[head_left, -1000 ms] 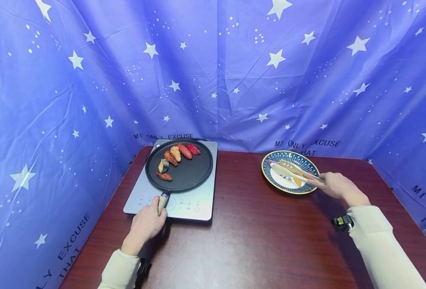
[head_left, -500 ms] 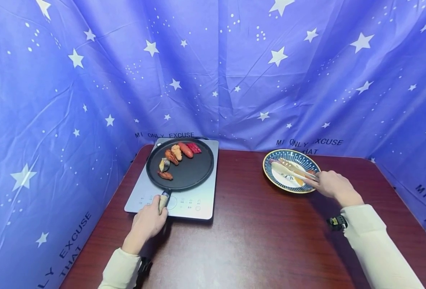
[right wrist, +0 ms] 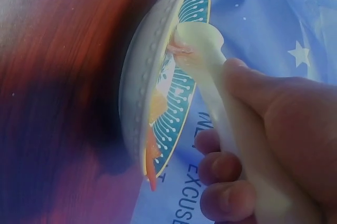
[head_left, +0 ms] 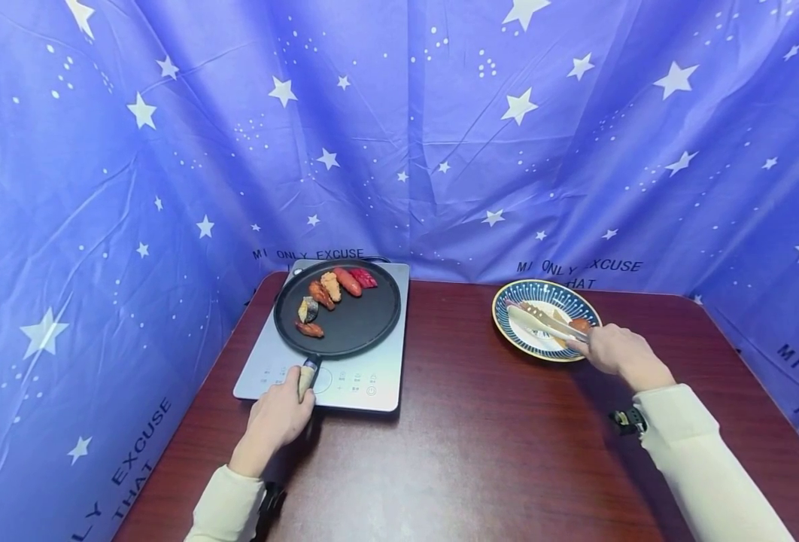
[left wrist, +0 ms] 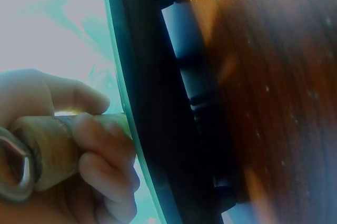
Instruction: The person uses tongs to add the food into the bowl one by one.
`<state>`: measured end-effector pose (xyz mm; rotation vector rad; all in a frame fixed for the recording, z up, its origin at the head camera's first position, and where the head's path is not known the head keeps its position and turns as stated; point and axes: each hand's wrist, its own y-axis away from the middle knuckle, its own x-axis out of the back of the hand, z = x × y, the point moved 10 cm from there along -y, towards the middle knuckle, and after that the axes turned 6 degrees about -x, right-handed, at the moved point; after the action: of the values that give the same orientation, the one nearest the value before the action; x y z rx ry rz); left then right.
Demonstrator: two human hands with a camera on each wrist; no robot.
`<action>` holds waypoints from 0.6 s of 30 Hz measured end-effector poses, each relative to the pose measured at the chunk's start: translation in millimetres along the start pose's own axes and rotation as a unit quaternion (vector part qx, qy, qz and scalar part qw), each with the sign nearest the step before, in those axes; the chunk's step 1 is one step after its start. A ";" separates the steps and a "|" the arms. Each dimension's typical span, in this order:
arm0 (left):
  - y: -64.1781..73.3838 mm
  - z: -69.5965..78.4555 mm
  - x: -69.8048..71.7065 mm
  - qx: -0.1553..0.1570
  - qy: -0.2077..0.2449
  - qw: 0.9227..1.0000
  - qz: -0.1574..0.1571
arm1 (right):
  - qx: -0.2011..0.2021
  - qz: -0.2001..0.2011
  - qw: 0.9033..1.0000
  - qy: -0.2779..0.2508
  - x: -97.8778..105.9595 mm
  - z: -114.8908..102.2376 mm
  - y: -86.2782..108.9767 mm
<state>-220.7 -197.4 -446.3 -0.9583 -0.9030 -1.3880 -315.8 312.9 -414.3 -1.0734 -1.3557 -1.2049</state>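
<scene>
My left hand (head_left: 277, 414) grips the handle (left wrist: 52, 145) of a flat black frying pan (head_left: 352, 324). Along the pan's left and far side lie a small brown wing (head_left: 309, 329), a fish piece (head_left: 308, 309), a browned wing (head_left: 321, 295), a crumbed piece (head_left: 330, 286), a sausage (head_left: 348, 282) and a dark red piece (head_left: 364, 278). In my right hand (head_left: 616, 352) are pale food tongs (head_left: 555, 327), their tips low in a blue-patterned plate (head_left: 542, 287). A pinkish piece (right wrist: 181, 50) shows at the tong tip in the right wrist view. An orange-brown piece (head_left: 581, 324) lies by the plate's right side.
Under the pan is a silver induction cooker (head_left: 386, 384) with touch controls along its near side. The dark red wooden table (head_left: 474, 429) extends between cooker and plate and towards me. A blue curtain with white stars (head_left: 454, 188) hangs right behind the table.
My right hand has shifted slightly left and the two tong arms have drawn closer together over the plate. The orange-brown piece is more exposed. My left hand keeps its grip on the handle.
</scene>
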 end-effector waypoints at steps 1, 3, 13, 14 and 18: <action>0.1 -0.3 -0.2 0.000 0.000 1.000 -0.001 | 0.003 0.003 1.000 0.001 0.8 -1.4 0.7; 0.4 -0.5 -0.5 0.000 0.002 1.000 -0.002 | 0.009 0.008 1.000 0.002 2.1 -3.2 2.5; 0.8 -0.3 0.1 -0.002 0.004 1.000 0.000 | 0.033 0.048 0.998 -0.005 4.5 -4.9 11.3; 0.9 -0.1 0.2 -0.003 0.004 1.000 0.001 | 0.033 0.050 0.998 -0.009 4.4 -4.1 12.6; 1.2 0.3 0.4 -0.004 0.005 1.000 0.003 | 0.024 0.050 0.998 -0.023 2.6 -0.1 17.3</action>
<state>-219.4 -197.3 -445.9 -0.9575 -0.8871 -1.3913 -299.0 314.8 -409.7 -1.1280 -1.3443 -1.0752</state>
